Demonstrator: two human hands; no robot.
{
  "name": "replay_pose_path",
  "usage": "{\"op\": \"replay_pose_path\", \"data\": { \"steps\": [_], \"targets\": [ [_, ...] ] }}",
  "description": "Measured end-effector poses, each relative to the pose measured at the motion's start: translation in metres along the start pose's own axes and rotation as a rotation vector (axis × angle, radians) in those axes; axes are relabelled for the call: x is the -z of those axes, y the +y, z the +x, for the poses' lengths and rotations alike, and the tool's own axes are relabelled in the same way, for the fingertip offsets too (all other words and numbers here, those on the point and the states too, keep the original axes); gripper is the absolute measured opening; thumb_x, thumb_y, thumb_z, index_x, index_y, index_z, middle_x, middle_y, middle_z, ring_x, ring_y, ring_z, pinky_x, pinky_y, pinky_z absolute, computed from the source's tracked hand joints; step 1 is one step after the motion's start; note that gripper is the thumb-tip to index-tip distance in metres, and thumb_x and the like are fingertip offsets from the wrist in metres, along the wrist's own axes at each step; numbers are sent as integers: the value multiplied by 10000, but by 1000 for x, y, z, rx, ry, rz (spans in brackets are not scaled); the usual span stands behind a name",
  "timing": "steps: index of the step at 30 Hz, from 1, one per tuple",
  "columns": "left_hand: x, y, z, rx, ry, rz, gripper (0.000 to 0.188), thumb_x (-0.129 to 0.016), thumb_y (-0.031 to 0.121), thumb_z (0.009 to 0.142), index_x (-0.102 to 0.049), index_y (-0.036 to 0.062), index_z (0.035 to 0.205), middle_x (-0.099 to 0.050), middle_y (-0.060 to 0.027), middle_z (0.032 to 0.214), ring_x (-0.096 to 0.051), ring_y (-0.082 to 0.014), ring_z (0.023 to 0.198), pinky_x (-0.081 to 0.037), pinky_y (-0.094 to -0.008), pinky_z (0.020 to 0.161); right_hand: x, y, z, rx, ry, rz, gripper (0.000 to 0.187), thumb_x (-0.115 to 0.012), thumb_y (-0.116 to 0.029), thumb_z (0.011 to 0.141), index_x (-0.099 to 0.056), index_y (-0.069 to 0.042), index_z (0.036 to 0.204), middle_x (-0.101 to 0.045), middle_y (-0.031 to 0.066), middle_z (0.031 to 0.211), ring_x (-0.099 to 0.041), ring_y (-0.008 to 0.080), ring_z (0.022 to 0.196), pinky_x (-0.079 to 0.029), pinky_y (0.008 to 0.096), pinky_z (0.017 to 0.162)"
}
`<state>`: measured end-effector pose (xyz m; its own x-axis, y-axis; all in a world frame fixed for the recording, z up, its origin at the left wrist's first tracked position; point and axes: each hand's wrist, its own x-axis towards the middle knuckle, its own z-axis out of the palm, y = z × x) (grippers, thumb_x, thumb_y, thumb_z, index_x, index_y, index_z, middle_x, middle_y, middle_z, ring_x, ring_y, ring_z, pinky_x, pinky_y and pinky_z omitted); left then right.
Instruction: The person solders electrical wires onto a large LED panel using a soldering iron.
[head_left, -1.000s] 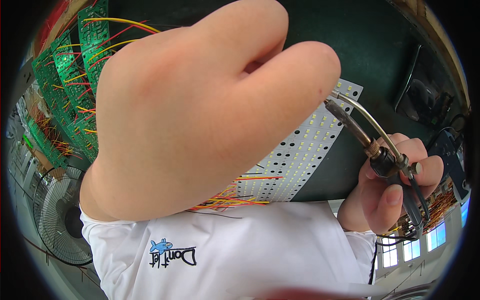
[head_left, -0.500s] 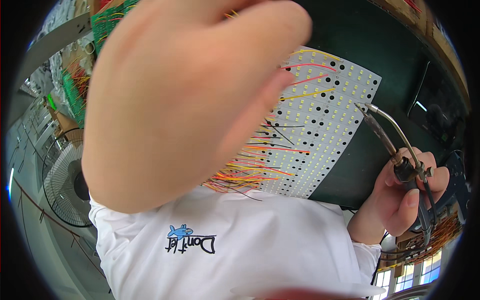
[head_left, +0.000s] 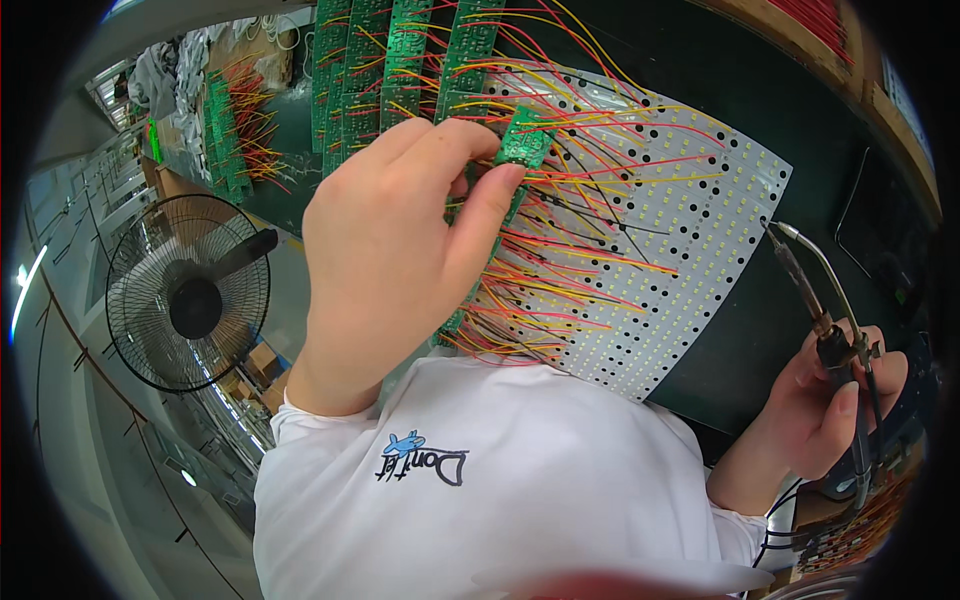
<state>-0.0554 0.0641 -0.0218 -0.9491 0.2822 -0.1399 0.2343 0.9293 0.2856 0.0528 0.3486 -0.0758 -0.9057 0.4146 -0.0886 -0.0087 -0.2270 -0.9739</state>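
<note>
Between the thumb and fingers of my left hand (head_left: pixel 385 230) is a small green circuit board (head_left: pixel 527 138), held over the left edge of a white LED panel (head_left: pixel 715 225). Red, yellow and black wires (head_left: pixel 580 265) fan out across that panel from more green boards, partly hidden behind the hand. On the right, my right hand (head_left: pixel 815 415) is wrapped round a soldering iron (head_left: pixel 832 348) with a thin curved metal tube (head_left: pixel 828 265) clamped alongside. The iron's tip points up and left, by the panel's right edge.
Rows of wired green boards (head_left: pixel 405 65) lie at the far side, with another group (head_left: pixel 222 140) farther left. A dark green work surface (head_left: pixel 700 375) lies under the panel. A standing fan (head_left: pixel 195 308) is at left; bundled orange wires (head_left: pixel 865 530) are at lower right.
My left hand, earlier large and close to the camera, is now lower over the boards, with a circuit board visible in its pinch. The right hand keeps its hold on the soldering iron.
</note>
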Motion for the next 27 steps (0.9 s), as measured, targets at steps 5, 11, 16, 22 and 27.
{"op": "replay_pose_path", "data": {
  "steps": [5,11,16,22,27],
  "targets": [
    [3,-3,-1,-2,54,-214,125,-707,88,807,-647,12,886,-605,-53,749,-549,-124,605,-420,-262,531,-2,4,-1,60,-15,18,310,-673,-223,807,-416,-72,891,-451,59,809,-445,113,696,-346,231,573],
    [7,-6,-14,161,22,-533,118,-680,71,833,-635,-7,909,-662,-76,808,-589,-97,586,-471,-250,536,-2,5,-1,49,-37,166,104,-538,-91,822,-446,-45,840,-431,71,762,-353,126,669,-312,274,619],
    [6,-16,-11,138,-9,-489,143,-678,79,847,-641,-15,948,-667,-76,821,-577,-82,569,-446,-221,528,-3,5,-3,92,-80,115,211,-600,-149,832,-434,-27,875,-477,84,806,-409,105,678,-337,221,573],
    [10,-13,-11,170,2,-523,153,-672,98,865,-644,-15,965,-661,-49,824,-564,-50,603,-449,-223,542,-2,5,-5,95,-65,121,197,-585,-132,836,-440,-9,887,-505,97,809,-461,115,691,-358,218,569],
    [14,-5,-3,246,87,-605,159,-666,110,876,-634,-2,984,-643,-24,816,-558,-41,667,-456,-202,577,-1,6,-6,99,-56,126,200,-577,-129,834,-444,-4,915,-521,106,861,-510,127,726,-425,223,601]
  ]
}}
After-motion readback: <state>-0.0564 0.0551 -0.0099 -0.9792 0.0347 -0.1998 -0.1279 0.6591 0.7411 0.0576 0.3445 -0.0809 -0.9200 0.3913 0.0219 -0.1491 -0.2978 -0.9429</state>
